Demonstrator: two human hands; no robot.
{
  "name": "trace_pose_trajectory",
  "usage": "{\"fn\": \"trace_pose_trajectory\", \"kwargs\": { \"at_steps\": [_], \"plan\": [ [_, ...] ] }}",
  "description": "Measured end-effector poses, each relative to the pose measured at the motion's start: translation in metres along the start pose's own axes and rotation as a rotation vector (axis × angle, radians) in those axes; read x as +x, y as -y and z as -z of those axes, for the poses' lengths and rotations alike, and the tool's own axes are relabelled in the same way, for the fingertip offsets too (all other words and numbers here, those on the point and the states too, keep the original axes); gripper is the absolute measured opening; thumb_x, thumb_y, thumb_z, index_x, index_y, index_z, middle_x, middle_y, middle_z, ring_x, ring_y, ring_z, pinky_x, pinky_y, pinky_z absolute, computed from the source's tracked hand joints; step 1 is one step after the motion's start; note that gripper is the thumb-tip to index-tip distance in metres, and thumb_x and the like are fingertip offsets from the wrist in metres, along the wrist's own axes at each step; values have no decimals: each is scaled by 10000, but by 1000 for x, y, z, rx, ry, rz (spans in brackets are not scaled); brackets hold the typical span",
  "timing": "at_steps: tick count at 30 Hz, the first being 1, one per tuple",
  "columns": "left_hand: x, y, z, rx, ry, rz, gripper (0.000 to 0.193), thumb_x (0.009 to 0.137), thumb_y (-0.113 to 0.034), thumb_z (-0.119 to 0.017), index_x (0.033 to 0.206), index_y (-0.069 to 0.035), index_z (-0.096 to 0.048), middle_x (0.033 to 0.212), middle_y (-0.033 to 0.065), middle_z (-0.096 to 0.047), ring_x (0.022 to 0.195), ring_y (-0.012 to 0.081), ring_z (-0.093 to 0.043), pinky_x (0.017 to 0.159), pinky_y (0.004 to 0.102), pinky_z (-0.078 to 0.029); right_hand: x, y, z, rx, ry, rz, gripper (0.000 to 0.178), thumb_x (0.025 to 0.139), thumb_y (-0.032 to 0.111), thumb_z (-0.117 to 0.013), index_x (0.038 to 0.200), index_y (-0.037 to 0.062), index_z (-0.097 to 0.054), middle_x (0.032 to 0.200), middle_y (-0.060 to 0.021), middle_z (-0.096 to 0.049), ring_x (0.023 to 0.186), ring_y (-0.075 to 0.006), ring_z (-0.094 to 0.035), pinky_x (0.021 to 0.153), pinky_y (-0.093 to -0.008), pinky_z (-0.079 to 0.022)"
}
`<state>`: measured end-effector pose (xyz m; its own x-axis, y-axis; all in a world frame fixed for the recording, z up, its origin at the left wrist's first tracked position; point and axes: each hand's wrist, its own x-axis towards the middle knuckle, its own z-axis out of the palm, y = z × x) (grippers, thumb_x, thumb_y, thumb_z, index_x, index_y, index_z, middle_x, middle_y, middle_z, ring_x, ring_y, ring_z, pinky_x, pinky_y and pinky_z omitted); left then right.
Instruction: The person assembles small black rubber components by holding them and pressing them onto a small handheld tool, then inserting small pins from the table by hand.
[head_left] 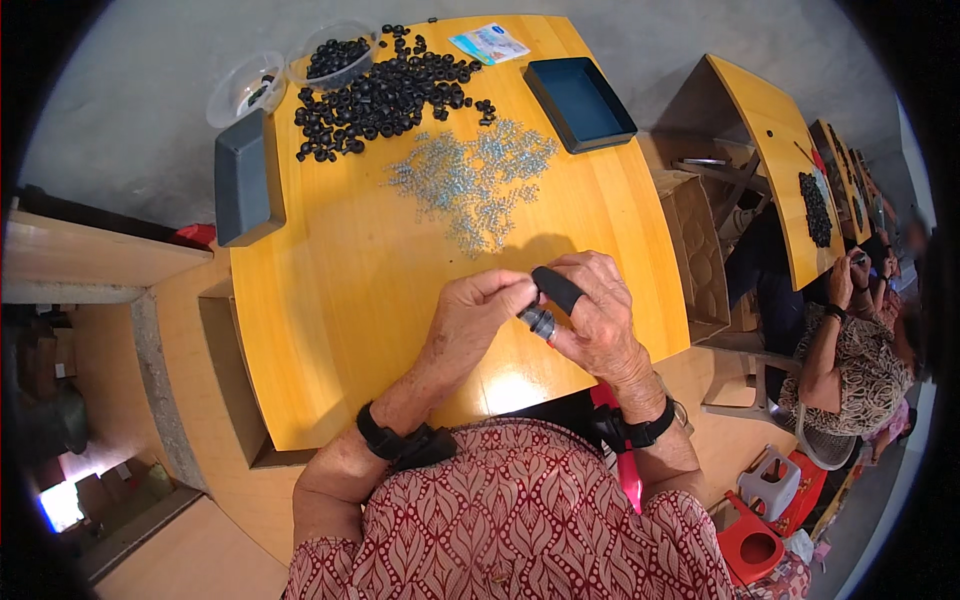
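My left hand (480, 308) and my right hand (603, 315) meet above the near part of the yellow table, fingertips together. The left thumb and index finger are pinched at the right fingertips; what lies between them is too small and covered to make out. A black finger sleeve (558, 289) covers one finger of my right hand. At the right thumb's tip is a dark grey ribbed piece (538, 321), a cover or a part, I cannot tell which. Beyond my hands lie scattered small silvery metal pieces (475, 175) and a heap of small black ring-shaped parts (385, 100).
Back left on the table (330, 370) stand a grey tray (248, 180) and two clear plastic tubs (232, 85). A dark teal tray (580, 103) and a white-blue packet (489, 43) lie at the back. Cardboard boxes (692, 250), a red stool (750, 545) and a seated person are right.
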<state>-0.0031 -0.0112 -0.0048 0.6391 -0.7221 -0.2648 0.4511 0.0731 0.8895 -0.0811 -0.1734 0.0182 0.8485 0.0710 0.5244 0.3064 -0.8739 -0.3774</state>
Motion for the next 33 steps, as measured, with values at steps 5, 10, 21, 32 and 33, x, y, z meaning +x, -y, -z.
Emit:
{"fn": "trace_pose_trajectory", "kwargs": {
  "at_steps": [5,10,21,32,33],
  "plan": [
    [-1,-4,3,47,0,-4,251,953,-158,-583,1091,41,-650,991,18,-656,947,80,-567,851,243,-454,3,-1,2,2,-46,-27,342,633,76,-776,934,-15,-640,923,-133,-622,901,-310,-610,811,-422,-490],
    [2,-3,3,79,37,5,248,940,-158,-601,1086,36,-649,951,7,-642,899,71,-555,815,237,-453,5,-1,2,-5,-7,-1,335,621,83,-779,901,-36,-638,898,-147,-616,895,-318,-606,800,-424,-494],
    [7,-3,6,58,58,15,218,929,-152,-621,1058,20,-659,908,-4,-634,851,68,-550,777,237,-456,7,6,3,-93,15,1,339,626,101,-786,908,-23,-645,875,-126,-628,859,-303,-617,780,-411,-495],
    [8,-1,3,-110,30,15,201,928,-181,-632,1008,-1,-674,888,28,-667,856,100,-607,814,249,-477,10,6,1,-72,10,-64,351,670,143,-774,948,-19,-633,922,-127,-591,886,-305,-588,798,-410,-467],
    [7,-1,3,-112,30,17,201,928,-181,-632,1008,-1,-674,888,28,-667,856,100,-607,814,249,-477,9,5,1,-72,12,-65,351,670,143,-774,948,-19,-633,922,-127,-591,886,-305,-588,798,-410,-467]
  ]
}}
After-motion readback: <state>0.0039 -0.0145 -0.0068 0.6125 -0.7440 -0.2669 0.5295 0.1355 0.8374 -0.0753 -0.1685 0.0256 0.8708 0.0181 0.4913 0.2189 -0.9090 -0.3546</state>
